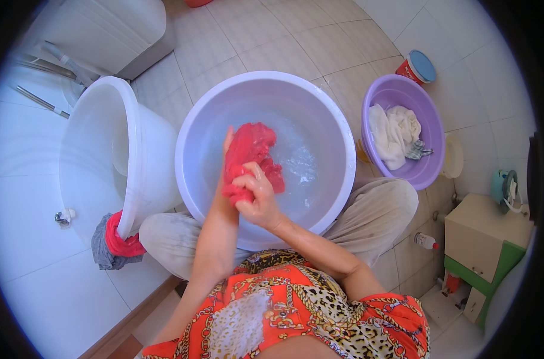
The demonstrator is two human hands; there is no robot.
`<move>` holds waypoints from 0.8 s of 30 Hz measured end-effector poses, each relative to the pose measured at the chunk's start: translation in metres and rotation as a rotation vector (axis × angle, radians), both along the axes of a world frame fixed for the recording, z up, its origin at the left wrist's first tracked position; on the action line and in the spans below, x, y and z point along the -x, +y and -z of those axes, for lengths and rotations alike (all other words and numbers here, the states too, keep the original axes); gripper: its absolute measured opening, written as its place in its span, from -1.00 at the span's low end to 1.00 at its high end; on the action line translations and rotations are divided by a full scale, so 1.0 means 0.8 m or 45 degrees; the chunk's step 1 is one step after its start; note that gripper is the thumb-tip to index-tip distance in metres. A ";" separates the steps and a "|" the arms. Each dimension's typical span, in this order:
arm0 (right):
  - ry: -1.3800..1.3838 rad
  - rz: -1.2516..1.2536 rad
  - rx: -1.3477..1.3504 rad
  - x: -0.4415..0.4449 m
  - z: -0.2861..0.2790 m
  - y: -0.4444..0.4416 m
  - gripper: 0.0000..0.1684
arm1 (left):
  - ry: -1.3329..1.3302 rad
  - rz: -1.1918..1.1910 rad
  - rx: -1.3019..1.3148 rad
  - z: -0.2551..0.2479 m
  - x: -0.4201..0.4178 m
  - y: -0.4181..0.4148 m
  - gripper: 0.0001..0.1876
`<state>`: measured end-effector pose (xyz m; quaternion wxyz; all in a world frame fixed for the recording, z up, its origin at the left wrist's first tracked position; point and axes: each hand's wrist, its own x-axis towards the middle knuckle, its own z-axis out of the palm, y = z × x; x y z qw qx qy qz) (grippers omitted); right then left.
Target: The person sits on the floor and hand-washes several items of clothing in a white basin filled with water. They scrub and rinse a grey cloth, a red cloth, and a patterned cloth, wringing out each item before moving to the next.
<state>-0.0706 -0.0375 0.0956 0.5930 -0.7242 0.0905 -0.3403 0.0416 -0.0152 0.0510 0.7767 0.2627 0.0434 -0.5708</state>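
Observation:
A wet red cloth (pixel 253 146) is held over the water in a large pale lavender plastic basin (pixel 272 78) between my knees. My right hand (pixel 258 197) grips a bunched part of the cloth, fingers curled round it. Most of my left hand (pixel 229 139) lies beneath the cloth; only its edge and some fingertips show at the cloth's left side, and how its fingers lie is hidden. The lower right end of the cloth hangs at the water, which looks cloudy and rippled.
At left, a big white tub (pixel 132 134) stands tilted, with red and grey cloths (pixel 114 247) over its rim. A purple basin (pixel 435 148) at right holds white cloths (pixel 391 134). Beyond are a red bucket with a blue lid (pixel 421 66), a bottle (pixel 426 241) and a small cabinet (pixel 476 233).

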 end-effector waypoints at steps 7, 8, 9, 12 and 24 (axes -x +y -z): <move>0.178 0.308 0.492 -0.051 0.070 -0.058 -0.61 | -0.030 -0.379 -0.003 0.079 -0.004 -0.018 -0.65; 0.177 0.344 0.524 -0.059 0.083 -0.075 -0.62 | -0.041 -0.449 -0.158 0.080 0.000 -0.023 -0.66; 0.297 0.416 0.497 -0.065 0.094 -0.091 -0.63 | -0.058 -0.495 -0.316 0.069 0.006 -0.029 -0.68; 0.676 0.520 0.642 -0.063 0.115 -0.147 -0.68 | -0.439 -0.403 -0.845 0.038 0.006 -0.016 -0.70; 0.736 0.316 0.929 -0.028 0.168 -0.181 -0.66 | -1.861 -0.003 -1.683 0.107 -0.053 0.052 -0.43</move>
